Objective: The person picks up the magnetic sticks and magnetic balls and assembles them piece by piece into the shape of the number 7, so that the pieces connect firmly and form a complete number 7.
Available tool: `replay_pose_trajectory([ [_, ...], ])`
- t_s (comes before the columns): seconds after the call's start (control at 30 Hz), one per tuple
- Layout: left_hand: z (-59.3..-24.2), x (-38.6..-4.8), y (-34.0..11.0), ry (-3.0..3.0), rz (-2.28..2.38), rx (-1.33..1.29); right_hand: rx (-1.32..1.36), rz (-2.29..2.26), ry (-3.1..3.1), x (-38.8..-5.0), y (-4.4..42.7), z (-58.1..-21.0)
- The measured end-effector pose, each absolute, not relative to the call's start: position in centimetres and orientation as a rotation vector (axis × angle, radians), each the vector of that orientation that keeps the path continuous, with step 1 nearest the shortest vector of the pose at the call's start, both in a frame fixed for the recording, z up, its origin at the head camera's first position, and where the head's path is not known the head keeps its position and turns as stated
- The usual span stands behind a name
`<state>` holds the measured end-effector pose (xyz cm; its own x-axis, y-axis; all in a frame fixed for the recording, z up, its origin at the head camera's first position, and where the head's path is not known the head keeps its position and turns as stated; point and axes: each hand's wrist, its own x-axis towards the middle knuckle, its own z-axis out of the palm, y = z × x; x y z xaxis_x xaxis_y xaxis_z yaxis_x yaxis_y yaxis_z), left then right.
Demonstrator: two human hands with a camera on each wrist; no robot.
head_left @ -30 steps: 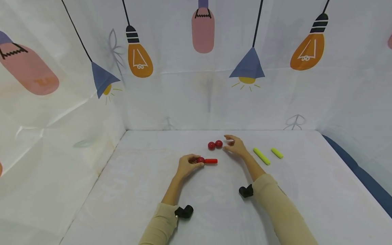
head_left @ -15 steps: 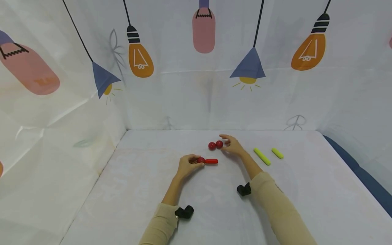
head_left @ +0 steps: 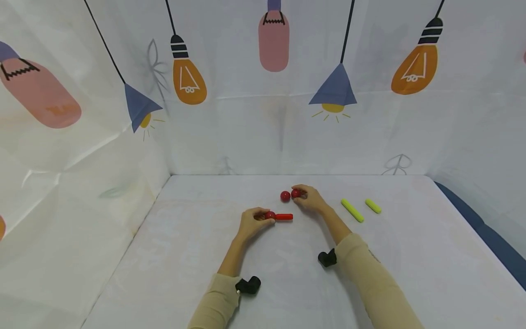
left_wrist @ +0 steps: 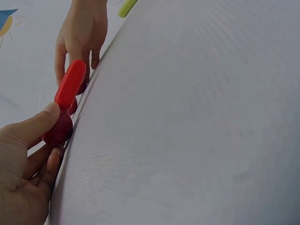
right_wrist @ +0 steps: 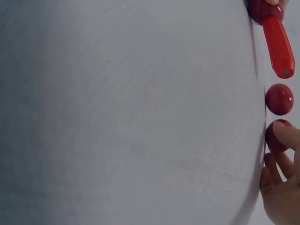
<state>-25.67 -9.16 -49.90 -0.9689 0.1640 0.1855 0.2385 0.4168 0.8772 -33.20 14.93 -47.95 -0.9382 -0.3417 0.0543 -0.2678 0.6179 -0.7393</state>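
My left hand [head_left: 251, 223] pinches a dark red ball [left_wrist: 58, 130] between thumb and fingers. A bright red ribbed stick [head_left: 284, 217] juts out to the right from that ball, joined to it end-on. Further back on the table, my right hand [head_left: 311, 199] has thumb and fingers round a second red ball [right_wrist: 272, 139]. Just left of it lies a loose red ball [head_left: 285, 196], which no hand touches; a seam line shows on it in the right wrist view. The fingers partly cover both held balls.
Two yellow-green sticks, a longer one [head_left: 352, 210] and a shorter one [head_left: 373, 206], lie right of my right hand. The white table [head_left: 197, 237] meets a printed white curtain [head_left: 234, 132] at its back edge.
My right hand has moved left to the nearer red ball and closed its thumb and fingers on it. The left hand keeps its place with the ball and red stick.
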Motion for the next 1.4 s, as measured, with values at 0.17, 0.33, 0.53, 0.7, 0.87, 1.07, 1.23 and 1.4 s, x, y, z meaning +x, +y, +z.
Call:
replay_pose_trajectory([
  [0.17, -49.9, -25.7, -9.1, -2.573, -1.629, -0.371, -0.505, -1.250, 2.751, -32.9, 15.2, -47.9],
  [0.33, -49.8, -25.6, -9.2, -2.584, -1.626, -0.369, -0.506, -1.284, 2.749, -32.6, 15.7, -47.9],
  [0.53, -49.7, -25.5, -9.2, -2.573, -1.632, -0.371, -0.496, -1.365, 2.707, -32.0, 16.4, -47.5],
  [0.7, -49.8, -25.6, -9.2, -2.573, -1.642, -0.372, -0.449, -1.381, 2.684, -31.4, 17.0, -47.1],
  [0.87, -49.8, -25.6, -9.3, -2.577, -1.635, -0.368, -0.417, -1.394, 2.651, -30.8, 17.5, -47.1],
  [1.07, -49.8, -25.6, -9.2, -2.580, -1.627, -0.378, -0.438, -1.399, 2.634, -30.0, 18.1, -47.1],
  [1.23, -49.8, -25.7, -9.2, -2.589, -1.633, -0.370, -0.451, -1.370, 2.635, -29.6, 18.3, -47.0],
  [1.4, -49.9, -25.7, -9.2, -2.594, -1.636, -0.366, -0.432, -1.341, 2.610, -29.1, 18.5, -46.8],
])
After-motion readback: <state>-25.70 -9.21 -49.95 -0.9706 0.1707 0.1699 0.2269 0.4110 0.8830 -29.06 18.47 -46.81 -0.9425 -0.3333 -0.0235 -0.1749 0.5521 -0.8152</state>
